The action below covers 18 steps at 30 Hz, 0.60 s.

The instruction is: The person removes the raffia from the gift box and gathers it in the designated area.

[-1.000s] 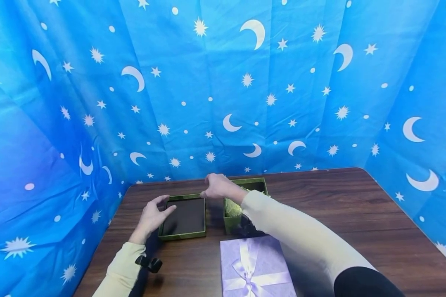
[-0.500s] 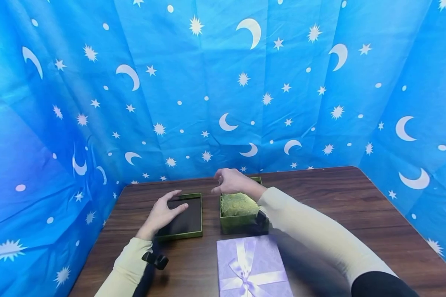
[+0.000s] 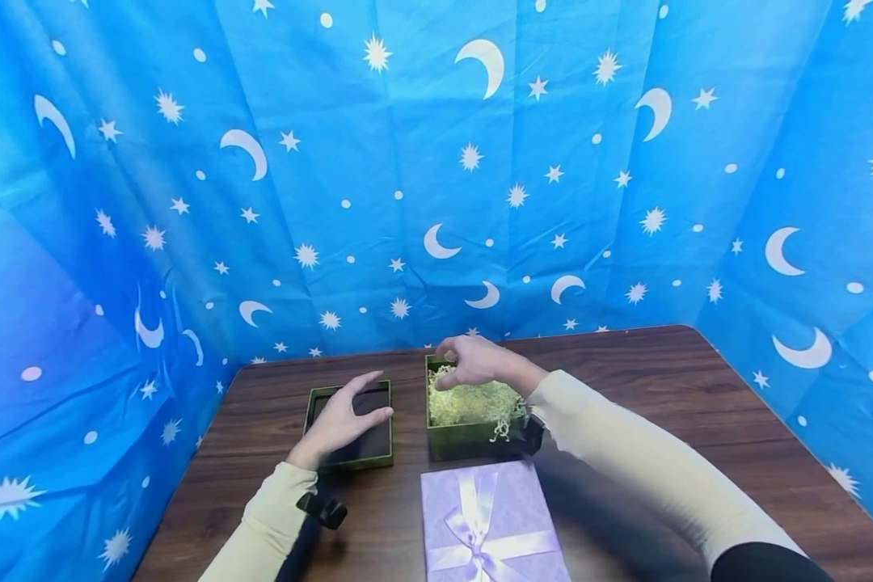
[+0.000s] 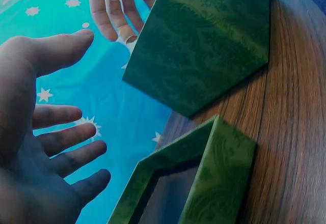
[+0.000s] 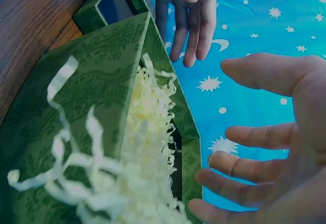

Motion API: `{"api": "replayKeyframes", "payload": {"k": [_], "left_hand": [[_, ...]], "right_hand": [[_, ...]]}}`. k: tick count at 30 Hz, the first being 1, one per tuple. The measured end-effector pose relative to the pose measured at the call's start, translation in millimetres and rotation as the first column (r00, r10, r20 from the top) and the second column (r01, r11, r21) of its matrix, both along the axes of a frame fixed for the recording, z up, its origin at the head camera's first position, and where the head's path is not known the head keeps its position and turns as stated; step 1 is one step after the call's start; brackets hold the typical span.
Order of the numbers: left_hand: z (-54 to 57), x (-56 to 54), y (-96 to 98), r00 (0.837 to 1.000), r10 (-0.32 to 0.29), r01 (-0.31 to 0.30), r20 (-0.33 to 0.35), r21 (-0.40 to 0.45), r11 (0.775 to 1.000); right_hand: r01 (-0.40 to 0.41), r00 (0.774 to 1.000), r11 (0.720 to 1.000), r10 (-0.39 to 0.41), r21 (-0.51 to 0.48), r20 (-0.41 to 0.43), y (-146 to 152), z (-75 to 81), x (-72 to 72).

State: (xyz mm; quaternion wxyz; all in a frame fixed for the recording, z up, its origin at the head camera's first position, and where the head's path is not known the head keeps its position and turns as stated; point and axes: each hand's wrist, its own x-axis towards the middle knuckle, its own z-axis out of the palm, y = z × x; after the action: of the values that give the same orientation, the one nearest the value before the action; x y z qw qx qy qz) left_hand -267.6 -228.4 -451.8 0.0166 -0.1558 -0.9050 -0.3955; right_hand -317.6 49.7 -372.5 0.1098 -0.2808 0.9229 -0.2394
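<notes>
My left hand hovers with spread fingers over a shallow green box lid, which lies hollow side up with a dark inside. My right hand is above the open green box, fingers apart and holding nothing. Pale yellow shredded paper fills the box, and some strands hang over its front wall. In the right wrist view the fingertips stand beside the box's rim, away from the shreds. The left wrist view shows the left thumb and fingers apart from the lid.
A lavender gift box with a white ribbon bow stands in front of the green box on the brown wooden table. A blue curtain with moons and stars hangs behind the table and at both sides.
My right hand has moved right, from beside the lid to above the green box. The left hand has shifted right over the lid. Shreds now hang over the box's front wall.
</notes>
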Motion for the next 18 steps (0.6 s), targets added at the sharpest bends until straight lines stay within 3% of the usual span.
{"api": "replayKeyframes", "payload": {"k": [14,18], "left_hand": [[0.9,-9.5,27.9,0.999,-0.051,0.051,-0.006,0.016,0.999],[-2.2,-11.0,35.5,0.996,-0.083,0.082,0.014,0.077,0.994]], "right_hand": [[0.003,1.0,1.0,-0.004,0.006,0.008,18.7,-11.7,-1.8],[-0.021,1.0,1.0,0.021,0.013,-0.005,21.7,-18.6,-2.9]]}}
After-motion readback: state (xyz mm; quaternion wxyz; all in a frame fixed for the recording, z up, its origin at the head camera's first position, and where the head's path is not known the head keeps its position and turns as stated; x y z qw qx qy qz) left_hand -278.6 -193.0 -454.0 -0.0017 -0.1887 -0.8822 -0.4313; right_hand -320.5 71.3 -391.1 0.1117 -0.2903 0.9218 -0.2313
